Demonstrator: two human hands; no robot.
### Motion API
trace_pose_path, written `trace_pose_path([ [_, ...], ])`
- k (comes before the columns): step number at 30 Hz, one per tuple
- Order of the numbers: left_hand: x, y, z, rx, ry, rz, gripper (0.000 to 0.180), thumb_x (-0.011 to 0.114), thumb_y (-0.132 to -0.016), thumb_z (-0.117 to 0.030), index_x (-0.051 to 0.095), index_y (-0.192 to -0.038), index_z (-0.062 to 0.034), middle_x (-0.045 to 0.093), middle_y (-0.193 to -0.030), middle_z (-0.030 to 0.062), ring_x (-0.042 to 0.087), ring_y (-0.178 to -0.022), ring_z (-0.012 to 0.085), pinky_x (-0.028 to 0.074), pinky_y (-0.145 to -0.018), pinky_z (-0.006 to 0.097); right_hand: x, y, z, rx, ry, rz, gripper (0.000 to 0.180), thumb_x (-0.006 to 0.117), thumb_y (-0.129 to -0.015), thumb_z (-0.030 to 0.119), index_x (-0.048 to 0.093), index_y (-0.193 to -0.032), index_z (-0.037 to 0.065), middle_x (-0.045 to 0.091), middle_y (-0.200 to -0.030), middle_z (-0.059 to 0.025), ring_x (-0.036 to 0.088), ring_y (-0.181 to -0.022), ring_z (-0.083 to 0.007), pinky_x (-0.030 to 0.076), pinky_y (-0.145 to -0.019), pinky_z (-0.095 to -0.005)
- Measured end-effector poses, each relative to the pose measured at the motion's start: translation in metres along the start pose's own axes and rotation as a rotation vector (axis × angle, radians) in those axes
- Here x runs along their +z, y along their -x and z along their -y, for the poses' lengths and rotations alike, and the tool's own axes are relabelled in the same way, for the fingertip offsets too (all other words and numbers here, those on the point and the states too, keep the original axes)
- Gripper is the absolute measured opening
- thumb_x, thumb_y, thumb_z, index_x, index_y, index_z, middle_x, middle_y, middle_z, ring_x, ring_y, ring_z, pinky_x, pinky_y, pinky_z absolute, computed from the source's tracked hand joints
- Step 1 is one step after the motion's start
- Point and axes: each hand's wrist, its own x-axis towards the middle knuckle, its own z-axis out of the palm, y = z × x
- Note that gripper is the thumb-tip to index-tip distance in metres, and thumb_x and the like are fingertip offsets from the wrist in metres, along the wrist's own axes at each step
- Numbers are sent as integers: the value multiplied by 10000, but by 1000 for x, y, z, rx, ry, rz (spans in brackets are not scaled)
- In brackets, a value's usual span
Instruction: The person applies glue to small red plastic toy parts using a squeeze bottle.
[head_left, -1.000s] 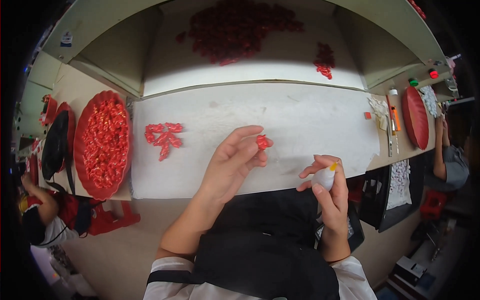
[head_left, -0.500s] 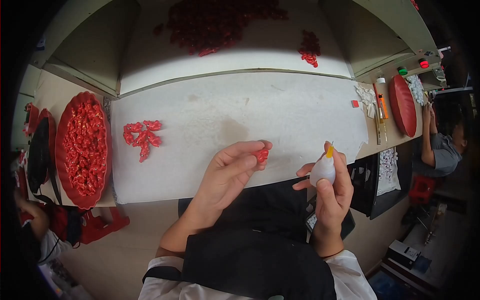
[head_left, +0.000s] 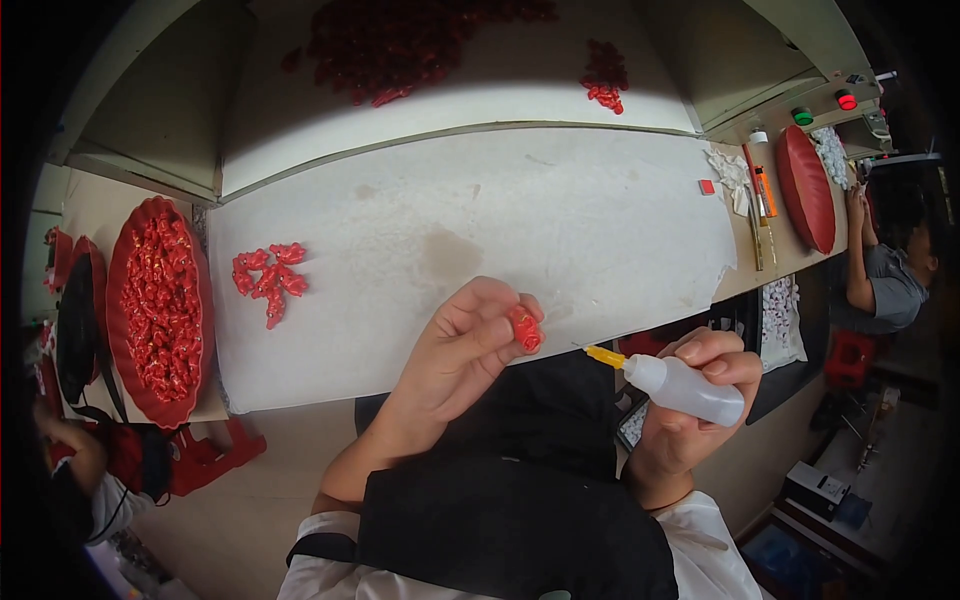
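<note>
Between the fingertips of my left hand (head_left: 465, 345) is a small glossy red figurine (head_left: 526, 329), held above the front edge of the white sheet (head_left: 380, 320). My right hand (head_left: 690, 410) grips a white squeeze bottle (head_left: 690, 388) with a yellow needle tip (head_left: 604, 356). The bottle lies tilted in my hand, its needle pointing left toward the figurine, with a gap between them. Several similar red figurines (head_left: 271, 280) lie in a loose cluster on the left of the sheet.
A red scalloped tray (head_left: 205, 345) full of red figurines stands at the left. More dark red pieces (head_left: 390, 50) are heaped in the booth at the back. On the right are an orange tube (head_left: 766, 190), a red oval tray (head_left: 805, 190) and a person (head_left: 885, 270).
My right hand has turned the bottle from upright to pointing left, its needle now nearer the figurine. The figurine has turned and shows more of itself; the view has shifted slightly.
</note>
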Motion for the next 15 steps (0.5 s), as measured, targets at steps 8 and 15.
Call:
trace_pose_path([
  [8, -1, 0, 2, -26, 9, 81, 160, 498, -813, 6, 542, -959, -44, 527, -1014, 117, 532, -881, 151, 432, -787, 251, -1, 1, 7, -185, 106, 189, 471, 794, -564, 167, 485, -914, 104, 511, -918, -64, 513, -680, -156, 442, -564, -250],
  [15, 4, 0, 0, -32, -56, 20, 137, 558, -791, -63, 506, -918, -60, 482, -972, 113, 498, -833, 198, 418, -745, 269, 7, 0, 7, -302, 286, 321, 428, 748, -636, 247, 475, -933, 102, 476, -850, -45, 450, -608, -121, 394, -483, -210],
])
